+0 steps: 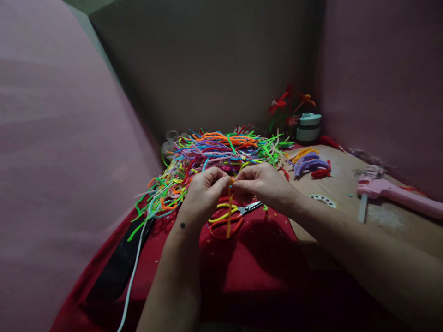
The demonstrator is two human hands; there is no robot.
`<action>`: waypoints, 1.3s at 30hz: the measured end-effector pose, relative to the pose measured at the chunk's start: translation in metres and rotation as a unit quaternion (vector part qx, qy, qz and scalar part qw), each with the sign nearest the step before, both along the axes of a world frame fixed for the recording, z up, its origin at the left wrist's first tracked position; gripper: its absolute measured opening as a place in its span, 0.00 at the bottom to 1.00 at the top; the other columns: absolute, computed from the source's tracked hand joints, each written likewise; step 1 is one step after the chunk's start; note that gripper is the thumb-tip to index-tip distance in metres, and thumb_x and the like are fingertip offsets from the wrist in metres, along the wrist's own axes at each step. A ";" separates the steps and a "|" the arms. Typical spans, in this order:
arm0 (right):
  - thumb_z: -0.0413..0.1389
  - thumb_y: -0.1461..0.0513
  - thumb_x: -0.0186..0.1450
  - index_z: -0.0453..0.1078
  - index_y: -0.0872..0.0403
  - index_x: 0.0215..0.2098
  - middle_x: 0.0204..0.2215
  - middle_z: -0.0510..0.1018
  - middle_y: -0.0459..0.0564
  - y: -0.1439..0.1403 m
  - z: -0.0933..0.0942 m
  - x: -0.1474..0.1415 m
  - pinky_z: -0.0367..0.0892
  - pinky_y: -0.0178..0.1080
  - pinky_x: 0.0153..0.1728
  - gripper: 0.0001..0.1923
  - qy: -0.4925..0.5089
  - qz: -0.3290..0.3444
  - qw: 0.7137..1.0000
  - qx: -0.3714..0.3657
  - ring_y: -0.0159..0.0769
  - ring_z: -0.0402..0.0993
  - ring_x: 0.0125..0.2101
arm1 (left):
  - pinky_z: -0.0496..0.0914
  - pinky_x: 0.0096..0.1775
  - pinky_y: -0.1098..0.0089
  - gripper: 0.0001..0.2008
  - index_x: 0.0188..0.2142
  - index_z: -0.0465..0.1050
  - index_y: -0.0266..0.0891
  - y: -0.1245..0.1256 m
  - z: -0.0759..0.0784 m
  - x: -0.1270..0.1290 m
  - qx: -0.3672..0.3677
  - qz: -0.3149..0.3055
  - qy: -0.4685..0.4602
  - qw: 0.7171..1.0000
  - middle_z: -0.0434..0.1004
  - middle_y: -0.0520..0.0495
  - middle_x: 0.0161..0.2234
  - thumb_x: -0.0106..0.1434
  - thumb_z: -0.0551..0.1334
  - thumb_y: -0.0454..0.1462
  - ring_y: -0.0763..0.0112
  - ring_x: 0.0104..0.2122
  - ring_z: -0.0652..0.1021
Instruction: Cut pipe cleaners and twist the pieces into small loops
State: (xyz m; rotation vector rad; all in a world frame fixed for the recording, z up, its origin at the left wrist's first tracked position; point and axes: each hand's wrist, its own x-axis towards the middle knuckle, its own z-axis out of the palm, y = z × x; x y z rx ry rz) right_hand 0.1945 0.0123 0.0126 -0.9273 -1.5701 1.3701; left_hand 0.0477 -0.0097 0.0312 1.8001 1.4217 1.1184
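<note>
An orange fuzzy wire (229,212) is pinched at its top end between the left hand (204,191) and the right hand (265,184), and both hands are closed tight on it. The wire is held in the middle of the scene, just above the red cloth (263,258), and it hangs straight down from the fingertips. It looks as if the work has only been started: the top of the wire is being bent or twisted, but no shape has been made yet, so most of it seems left to do. Under the hands, orange scissors (238,216) and a few yellow and red wires are lying on the cloth. Just behind the hands, a big heap of bright wires (214,152) is piled up, and this heap is close enough to get tangled with the hanging wire. Far on the right, finished red flowers (287,103) are stood beside a small round pot (309,127). A pink glue gun (394,193) is laid near the right edge of the table (346,184), well apart from the hands.
</note>
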 end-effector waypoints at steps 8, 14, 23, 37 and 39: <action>0.61 0.59 0.52 0.71 0.59 0.23 0.20 0.75 0.48 0.005 -0.015 -0.005 0.69 0.38 0.30 0.09 0.158 0.104 0.974 -0.127 0.31 0.72 0.21 | 0.62 0.27 0.75 0.06 0.28 0.68 0.37 0.007 -0.011 -0.003 0.122 0.044 0.101 0.986 0.69 0.53 0.23 0.59 0.56 0.37 0.77 0.24 0.67; 0.60 0.62 0.53 0.70 0.59 0.21 0.17 0.71 0.46 0.007 -0.019 -0.006 0.66 0.35 0.27 0.08 0.141 0.089 0.978 -0.124 0.27 0.67 0.18 | 0.62 0.26 0.76 0.05 0.27 0.67 0.37 0.005 -0.010 0.001 0.126 0.053 0.050 0.989 0.71 0.52 0.23 0.57 0.57 0.36 0.77 0.23 0.69; 0.57 0.61 0.56 0.65 0.58 0.17 0.13 0.66 0.42 0.004 -0.018 -0.010 0.62 0.32 0.19 0.13 0.104 0.079 0.988 -0.080 0.24 0.62 0.13 | 0.53 0.16 0.79 0.09 0.22 0.69 0.34 0.005 -0.004 0.003 -0.064 0.024 -0.182 0.981 0.64 0.56 0.12 0.49 0.64 0.39 0.84 0.12 0.59; 0.57 0.56 0.58 0.65 0.57 0.18 0.09 0.63 0.39 0.002 -0.025 -0.014 0.53 0.30 0.10 0.16 0.113 0.036 0.990 -0.081 0.23 0.55 0.07 | 0.59 0.22 0.76 0.09 0.23 0.70 0.36 0.009 -0.012 0.005 0.076 0.102 -0.022 0.992 0.65 0.55 0.16 0.55 0.60 0.39 0.79 0.17 0.64; 0.57 0.55 0.58 0.66 0.57 0.19 0.09 0.63 0.39 0.001 -0.026 -0.015 0.52 0.29 0.10 0.16 0.108 0.022 0.991 -0.071 0.22 0.55 0.07 | 0.54 0.17 0.76 0.11 0.23 0.69 0.36 0.010 -0.011 0.003 -0.020 0.033 -0.121 0.992 0.59 0.57 0.12 0.54 0.61 0.42 0.80 0.13 0.59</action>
